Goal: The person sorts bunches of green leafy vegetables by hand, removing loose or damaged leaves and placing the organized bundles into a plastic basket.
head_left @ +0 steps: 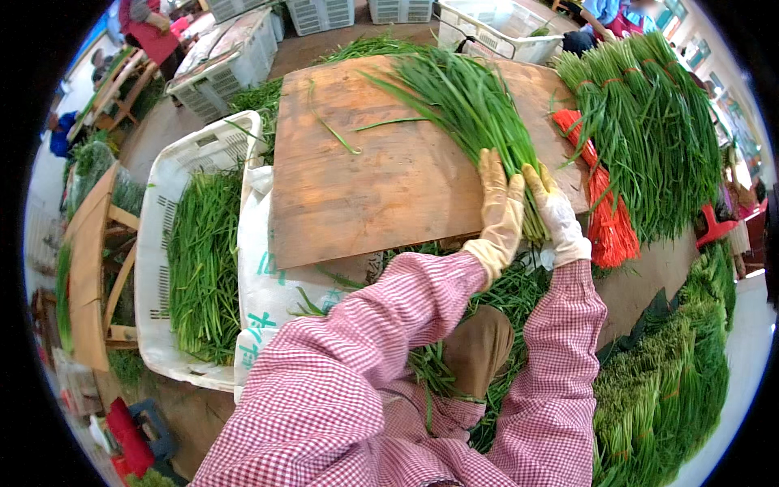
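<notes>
A bunch of long green garlic chives (479,105) lies across the wooden board (357,187), its leaf tips fanned toward the far edge. Both my hands wear pale, stained gloves and squeeze the bunch from either side near its stem end. My left hand (497,215) presses along its left side with long, nearly straight fingers. My right hand (558,213) closes on the right side, thumb and fingers against the stems; part of its grip is hidden. A few loose leaves lie on the board.
Red ties (604,207) lie along the board's right edge beside tied chive bundles (649,138). More bundles (673,381) stand at lower right. A white crate (154,268) of chives is at left. Loose chives cover my lap area. Crates (503,32) and people are farther back.
</notes>
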A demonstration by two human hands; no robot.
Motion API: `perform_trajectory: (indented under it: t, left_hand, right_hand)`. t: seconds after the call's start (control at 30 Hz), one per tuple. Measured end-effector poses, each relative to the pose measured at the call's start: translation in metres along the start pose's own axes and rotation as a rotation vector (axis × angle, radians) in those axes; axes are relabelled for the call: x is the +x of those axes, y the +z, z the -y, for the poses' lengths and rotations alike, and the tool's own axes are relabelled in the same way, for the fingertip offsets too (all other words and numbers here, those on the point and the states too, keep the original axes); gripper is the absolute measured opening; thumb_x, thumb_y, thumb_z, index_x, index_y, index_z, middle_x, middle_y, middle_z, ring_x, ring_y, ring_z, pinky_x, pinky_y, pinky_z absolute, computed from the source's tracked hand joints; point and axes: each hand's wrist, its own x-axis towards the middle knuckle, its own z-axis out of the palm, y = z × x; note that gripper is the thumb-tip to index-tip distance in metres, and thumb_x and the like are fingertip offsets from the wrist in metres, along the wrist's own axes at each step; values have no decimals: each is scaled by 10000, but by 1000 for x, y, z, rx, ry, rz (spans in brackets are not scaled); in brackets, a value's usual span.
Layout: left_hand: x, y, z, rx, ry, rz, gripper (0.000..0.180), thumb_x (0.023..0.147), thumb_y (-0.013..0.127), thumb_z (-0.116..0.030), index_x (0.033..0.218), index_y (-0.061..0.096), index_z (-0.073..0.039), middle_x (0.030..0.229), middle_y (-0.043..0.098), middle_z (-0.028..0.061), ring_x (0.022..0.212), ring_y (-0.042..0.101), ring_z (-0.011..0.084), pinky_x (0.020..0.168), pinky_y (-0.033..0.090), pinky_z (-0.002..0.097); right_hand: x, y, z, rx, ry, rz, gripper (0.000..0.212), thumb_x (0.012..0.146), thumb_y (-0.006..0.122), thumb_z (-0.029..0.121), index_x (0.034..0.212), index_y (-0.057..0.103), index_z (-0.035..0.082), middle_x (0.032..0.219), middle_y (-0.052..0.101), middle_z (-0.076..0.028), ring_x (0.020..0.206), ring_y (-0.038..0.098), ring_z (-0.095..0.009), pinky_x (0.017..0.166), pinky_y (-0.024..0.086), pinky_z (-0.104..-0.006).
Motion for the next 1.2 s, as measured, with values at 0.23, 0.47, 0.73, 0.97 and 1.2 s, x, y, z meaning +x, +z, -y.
perform_trajectory:
  t: [0.23,0.47,0.73,0.97,1.2]
  left_hand:
    - [20,-5,5,-494,-327,177,527,951,428,-291,1387,257,-49,1397,310,109,1269,304,188,1054,218,261]
    - [79,-104,-47,448,-116,583,367,903,478,-249,1203,484,-38,1191,531,170,1079,514,266,929,403,336]
    - [227,-137,22,974,294,739,407,831,480,-202,1212,501,-58,1219,513,179,1144,468,317,987,362,369]
    - [269,-160,0,1416,138,580,404,876,473,-282,1249,468,-126,1312,448,135,1224,404,295,1018,330,364]
    - [212,-285,-36,1311,267,671,552,873,457,-475,1299,414,-126,1346,400,156,1233,386,311,1027,301,392]
  right_hand:
    - [5,-3,-16,85,32,62,1008,614,731,562,1327,317,-17,1227,487,-232,1114,504,-346,910,411,-376]
    - [7,2,0,-436,68,67,1208,503,741,619,1392,187,19,1357,323,-279,1185,436,-379,956,389,-380]
    - [-9,10,18,-570,57,26,1147,544,732,566,1402,179,43,1359,309,-296,1194,411,-411,985,332,-454]
    - [-17,9,7,-456,31,-29,1087,561,744,518,1385,220,41,1339,349,-275,1139,466,-391,931,392,-426]
    - [-10,4,11,-332,0,-54,1013,560,781,441,1345,291,30,1260,457,-231,1054,529,-376,895,426,-389]
